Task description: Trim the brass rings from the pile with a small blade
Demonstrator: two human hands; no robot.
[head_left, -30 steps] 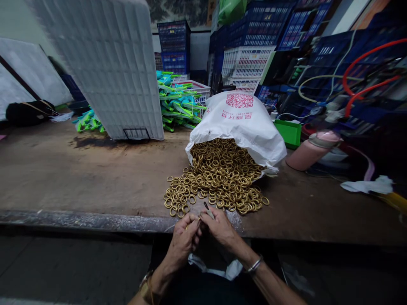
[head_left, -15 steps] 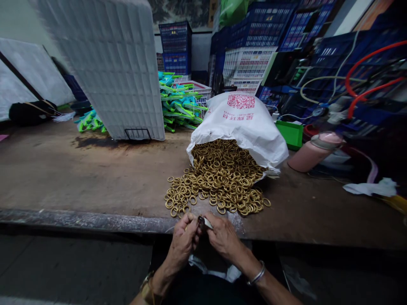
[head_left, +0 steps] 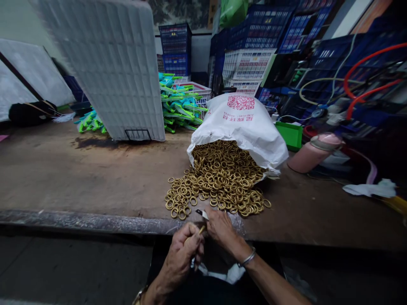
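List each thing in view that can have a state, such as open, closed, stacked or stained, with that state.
Left hand: closed, pinching a ring
Right hand: closed around a tool, dark tip exposed
Bag: lying down, mouth open
Loose rings: heaped, spilling from the bag onto the table
Table: stained near the white panel
White panel: standing on edge
Blue crates: stacked

Dull gold rings (head_left: 219, 186); white sack (head_left: 241, 123) printed with a red QR code (head_left: 241, 101) and red lettering (head_left: 239, 117); brown, dark-stained bench (head_left: 79, 178); pink bottle (head_left: 310, 156); bright green tray (head_left: 290, 134); orange-red hose (head_left: 346, 82).
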